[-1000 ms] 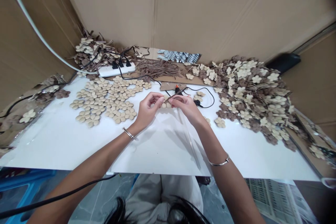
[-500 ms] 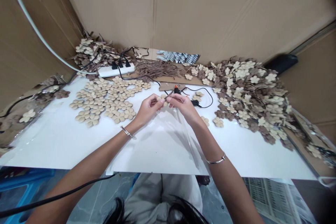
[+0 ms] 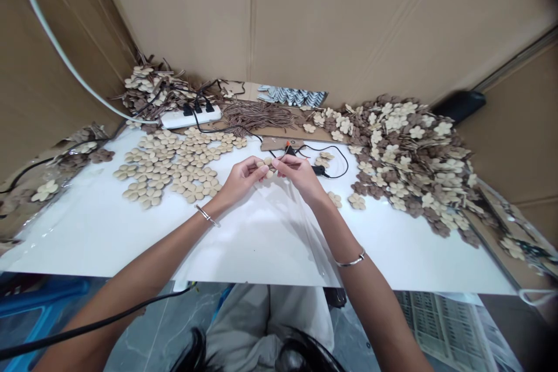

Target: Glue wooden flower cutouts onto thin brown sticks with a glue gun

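My left hand point(image 3: 243, 176) and my right hand point(image 3: 297, 174) meet over the middle of the white table point(image 3: 108, 232). Between their pinched fingertips is a small beige flower-shaped cutout point(image 3: 266, 166). A thin brown strip point(image 3: 279, 158) sticks up from the fingers of my right hand, touching the flower. Both hands have their fingers closed on these pieces. A glue gun with an orange tip point(image 3: 289, 147) lies just beyond my hands. Each wrist bears a metal bangle.
Several beige flower cutouts point(image 3: 174, 163) lie flat to the left. A big heap of brown and cream flowers point(image 3: 414, 151) fills the right. Brown strips point(image 3: 257, 113) and a white power strip point(image 3: 185, 118) lie at the back. Cardboard walls surround the table.
Both hands have drifted slightly up and left in view with the flower and strip. The strip stands less far out from my fingers than a second ago.
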Demonstrator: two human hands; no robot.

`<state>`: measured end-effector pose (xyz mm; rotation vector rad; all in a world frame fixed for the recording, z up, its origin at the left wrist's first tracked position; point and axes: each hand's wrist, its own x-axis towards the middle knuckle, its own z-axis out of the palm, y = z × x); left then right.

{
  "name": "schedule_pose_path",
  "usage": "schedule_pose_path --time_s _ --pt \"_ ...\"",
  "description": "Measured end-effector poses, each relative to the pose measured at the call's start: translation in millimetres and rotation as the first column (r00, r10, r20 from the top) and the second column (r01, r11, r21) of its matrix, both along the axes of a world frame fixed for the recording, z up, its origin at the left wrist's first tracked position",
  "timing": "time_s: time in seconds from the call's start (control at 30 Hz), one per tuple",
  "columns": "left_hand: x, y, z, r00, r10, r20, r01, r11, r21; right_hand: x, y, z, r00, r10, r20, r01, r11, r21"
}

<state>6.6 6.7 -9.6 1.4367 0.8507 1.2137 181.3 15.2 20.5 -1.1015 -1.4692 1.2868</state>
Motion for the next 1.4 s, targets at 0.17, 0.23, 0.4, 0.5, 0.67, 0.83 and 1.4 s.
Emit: schedule_pose_path --time_s 0.17,0.23,0.4,0.5,0.67,0.83,1.4 --pt "0.8 1.0 -2.8 1.0 0.026 0.015 -0.026 1.0 -0.001 -0.9 0.6 -0.8 0.999 -0.016 -0.033 0.017 1.0 0.016" --pt "0.2 1.9 -5.3 0.999 0.044 0.01 -0.044 0.999 0.007 -1.8 0.5 -1.7 0.999 -0.01 -0.05 0.011 1.0 0.015" --pt "-2.9 3.0 -8.1 0.994 0.106 -0.03 -0.104 0.993 0.056 -3.1 -0.3 -1.7 0.996 -0.014 -0.091 0.013 1.0 -0.011" --pt "-4.2 1.8 -6.7 0.988 0.144 -0.064 -0.139 0.988 0.069 -2.5 -1.1 0.2 0.99 -0.065 -0.126 0.06 0.997 -0.042" --pt "-4.9 -0.5 -4.6 0.977 0.176 -0.122 -0.163 0.981 0.108 -1.1 1.0 0.0 0.967 -0.143 -0.212 0.149 0.989 0.01" --pt "-5.2 1.0 -5.5 0.935 0.287 -0.207 -0.229 0.937 0.265 0.0 5.8 -3.8 0.953 -0.202 -0.224 0.241 0.956 0.167" --pt "-21.1 6.5 -3.9 0.81 0.529 -0.251 -0.204 0.657 0.726 2.2 0.5 -1.3 0.955 -0.174 -0.242 0.203 0.974 0.098"
